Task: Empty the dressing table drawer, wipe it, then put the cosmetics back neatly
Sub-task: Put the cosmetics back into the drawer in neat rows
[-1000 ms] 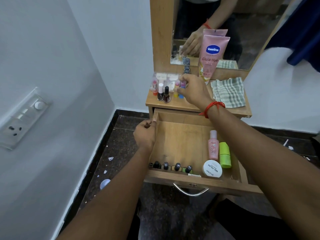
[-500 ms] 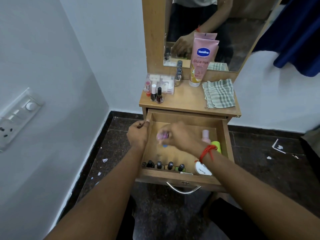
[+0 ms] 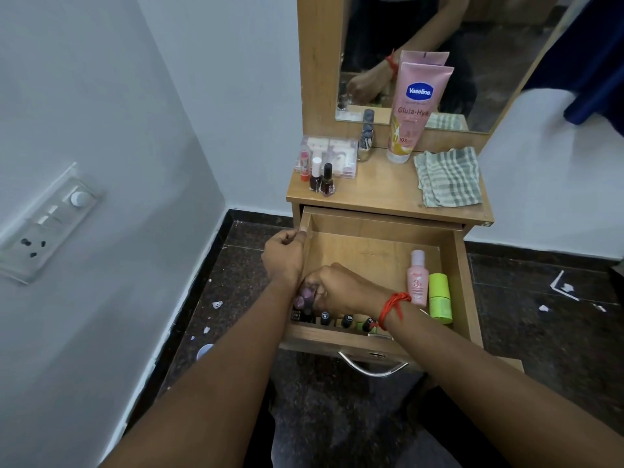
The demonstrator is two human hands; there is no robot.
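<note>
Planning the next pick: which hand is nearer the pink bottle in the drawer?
Right. The right hand, holding a purple item, is inside the drawer, left of the pink bottle; the left hand grips the drawer's left wall, farther.

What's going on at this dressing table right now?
A person is putting cosmetics back into the open drawer. The left hand holds the drawer's left wall, while the right hand grips a small purplish item, blurred, by the row of nail polish bottles along the front. A pink bottle and green container lie at the drawer's right. A Vaseline tube, checked cloth and a few polishes sit on the tabletop.
</note>
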